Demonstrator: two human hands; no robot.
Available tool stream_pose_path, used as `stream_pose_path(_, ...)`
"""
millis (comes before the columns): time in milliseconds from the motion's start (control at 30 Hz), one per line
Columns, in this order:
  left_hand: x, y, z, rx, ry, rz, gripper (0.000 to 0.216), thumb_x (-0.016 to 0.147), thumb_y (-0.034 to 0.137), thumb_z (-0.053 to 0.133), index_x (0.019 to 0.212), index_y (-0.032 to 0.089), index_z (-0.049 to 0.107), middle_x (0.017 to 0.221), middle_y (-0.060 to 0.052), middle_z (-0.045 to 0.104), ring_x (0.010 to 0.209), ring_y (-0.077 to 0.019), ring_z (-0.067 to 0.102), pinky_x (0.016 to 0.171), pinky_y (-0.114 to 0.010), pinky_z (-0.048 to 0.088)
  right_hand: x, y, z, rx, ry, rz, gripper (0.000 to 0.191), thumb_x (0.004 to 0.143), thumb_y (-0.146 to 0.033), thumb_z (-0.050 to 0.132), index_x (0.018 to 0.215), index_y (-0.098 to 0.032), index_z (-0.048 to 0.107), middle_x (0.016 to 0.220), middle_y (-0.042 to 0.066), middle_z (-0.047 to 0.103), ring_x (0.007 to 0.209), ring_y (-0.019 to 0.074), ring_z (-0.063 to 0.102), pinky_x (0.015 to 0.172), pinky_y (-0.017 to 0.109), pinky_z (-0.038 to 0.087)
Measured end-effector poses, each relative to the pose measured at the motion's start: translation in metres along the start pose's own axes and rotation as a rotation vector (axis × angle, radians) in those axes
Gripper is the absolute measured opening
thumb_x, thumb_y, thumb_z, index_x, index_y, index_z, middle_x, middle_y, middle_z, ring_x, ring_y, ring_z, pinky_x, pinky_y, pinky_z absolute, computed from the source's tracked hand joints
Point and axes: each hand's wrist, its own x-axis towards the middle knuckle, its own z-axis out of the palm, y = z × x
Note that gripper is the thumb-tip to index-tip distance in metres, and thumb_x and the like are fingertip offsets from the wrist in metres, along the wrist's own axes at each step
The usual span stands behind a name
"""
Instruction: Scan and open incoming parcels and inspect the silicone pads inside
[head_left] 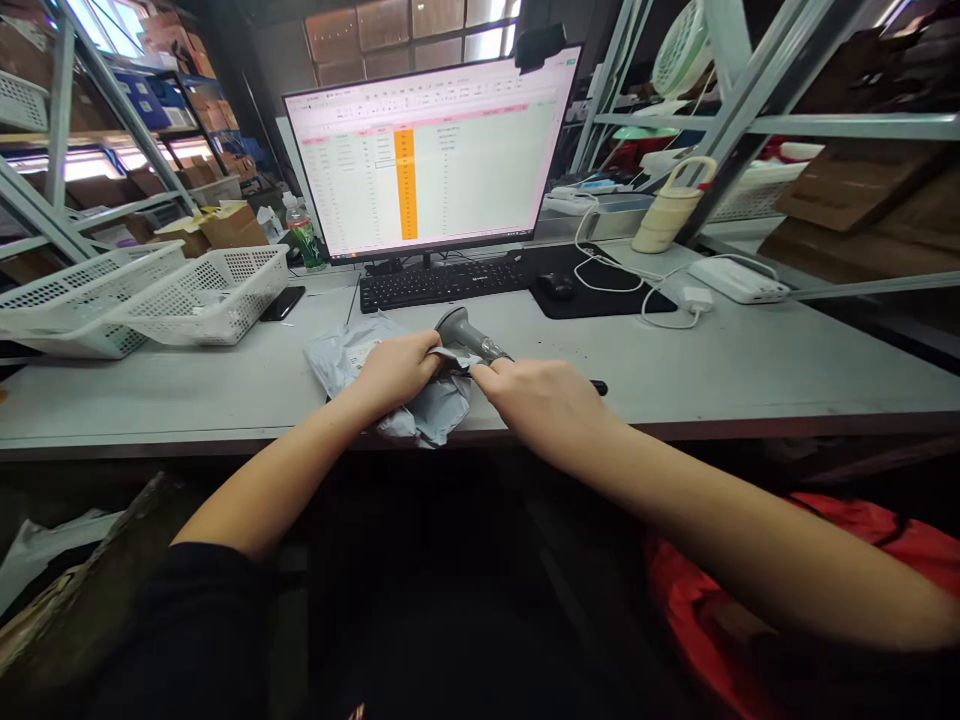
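Note:
A crumpled white plastic mailing bag (pixel 439 405) with a label lies at the desk's front edge. My left hand (pixel 401 368) is closed on its upper right part, the fingers bunching the plastic. Close beside it, my right hand (pixel 544 400) is wrapped round a slim black-handled tool (pixel 598 387). The handle end sticks out past the right side of that hand. A thin dark part shows between the hands at the bag's edge, and the tool's kind is hidden. Just behind both hands lies a grey barcode scanner (pixel 463 333), its lower end partly covered by my right hand.
Behind are a keyboard (pixel 442 283), a monitor (pixel 431 170) and a mouse (pixel 556 286) on a black pad. White baskets (pixel 217 290), a phone (pixel 283 303) and a bottle (pixel 304 235) are left. Right are a cream cup (pixel 666 220), a white cable and a power bank (pixel 739 280).

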Motion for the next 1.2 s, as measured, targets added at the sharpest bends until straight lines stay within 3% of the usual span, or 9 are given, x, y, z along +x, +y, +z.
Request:
stream_pose_path(300,-0.015,-0.002,0.004,0.022,0.063,-0.024,0.018,0.094,0.024,0.043,0.099,0.022,0.060,0.083,-0.005,0.067,0.079,-0.0255,0.062,0.066,-0.032,0.037,0.029,-0.009,-0.013,-0.013,-0.011,-0.090,0.027,0.092,-0.003,0.042,0.098,-0.009,0.068,0.089,0.019,0.072,0.080,0.0296,0.072,0.056,0.031,0.036)
stream_pose_path(467,-0.049,-0.037,-0.015,-0.154,0.295,-0.110,0.018,0.096,0.029,0.042,0.088,0.022,0.056,0.072,-0.001,0.060,0.068,-0.0194,0.056,0.065,-0.029,0.036,0.028,0.046,-0.011,-0.020,0.055,0.140,0.023,0.090,-0.005,0.051,0.079,-0.011,0.070,0.074,0.015,0.069,0.072,0.0248,0.069,0.061,0.032,0.035)
stream_pose_path(567,-0.059,-0.050,-0.020,-0.203,0.322,-0.107,0.021,0.096,0.035,0.043,0.084,0.022,0.054,0.070,0.000,0.056,0.068,-0.0191,0.054,0.065,-0.029,0.036,0.017,0.067,-0.005,0.056,0.145,0.210,0.019,0.094,-0.021,0.057,0.103,-0.020,0.073,0.087,0.012,0.072,0.071,0.0233,0.066,0.064,0.034,0.038)
stream_pose_path(733,-0.052,-0.037,-0.001,-0.345,0.235,-0.082,0.021,0.096,0.034,0.042,0.082,0.022,0.050,0.071,0.001,0.053,0.069,-0.0181,0.051,0.065,-0.029,0.034,0.017,0.023,0.022,0.732,0.267,0.052,0.041,0.089,-0.043,0.064,0.124,-0.022,0.064,0.094,0.006,0.071,0.080,0.0213,0.065,0.071,0.031,0.044)
stream_pose_path(833,-0.051,-0.023,0.008,-0.464,0.229,-0.081,0.023,0.096,0.036,0.041,0.081,0.021,0.049,0.070,0.001,0.052,0.068,-0.0166,0.050,0.064,-0.028,0.036,0.033,-0.015,0.048,0.980,0.244,0.127,0.057,0.080,-0.052,0.072,0.125,-0.021,0.058,0.079,0.001,0.065,0.067,0.0177,0.058,0.064,0.028,0.040)
stream_pose_path(967,-0.055,-0.029,0.005,-0.565,0.225,-0.106,0.028,0.094,0.042,0.045,0.079,0.020,0.052,0.069,0.001,0.052,0.068,-0.0154,0.049,0.064,-0.027,0.041,0.054,-0.038,0.074,1.120,0.217,0.078,0.020,0.080,-0.037,0.065,0.091,-0.021,0.059,0.067,-0.004,0.054,0.062,0.0143,0.049,0.062,0.025,0.034)
stream_pose_path(1033,-0.056,-0.052,-0.005,-0.611,0.366,-0.205,0.031,0.090,0.048,0.050,0.078,0.020,0.055,0.069,0.000,0.053,0.069,-0.0163,0.053,0.064,-0.028,0.044,0.056,-0.037,0.081,1.173,0.214,0.036,0.009,0.078,-0.028,0.058,0.078,-0.022,0.052,0.065,-0.005,0.051,0.062,0.0139,0.047,0.061,0.025,0.032)
stream_pose_path(1133,-0.058,-0.097,-0.026,-0.704,0.717,-0.390,0.037,0.091,0.056,0.043,0.088,0.022,0.059,0.074,-0.004,0.059,0.080,-0.0211,0.061,0.066,-0.033,0.052,0.046,-0.029,0.088,1.183,0.202,0.112,0.009,0.072,-0.022,0.055,0.075,-0.023,0.046,0.063,-0.005,0.047,0.061,0.0142,0.044,0.060,0.026,0.030)
stream_pose_path(1200,-0.061,-0.117,-0.036,-0.718,0.811,-0.426,0.039,0.094,0.055,0.036,0.103,0.025,0.059,0.086,-0.008,0.064,0.096,-0.0248,0.064,0.071,-0.037,0.054,0.037,-0.027,0.091,1.170,0.186,0.148,0.010,0.072,-0.020,0.054,0.076,-0.023,0.046,0.064,-0.005,0.047,0.061,0.0143,0.044,0.061,0.026,0.030)
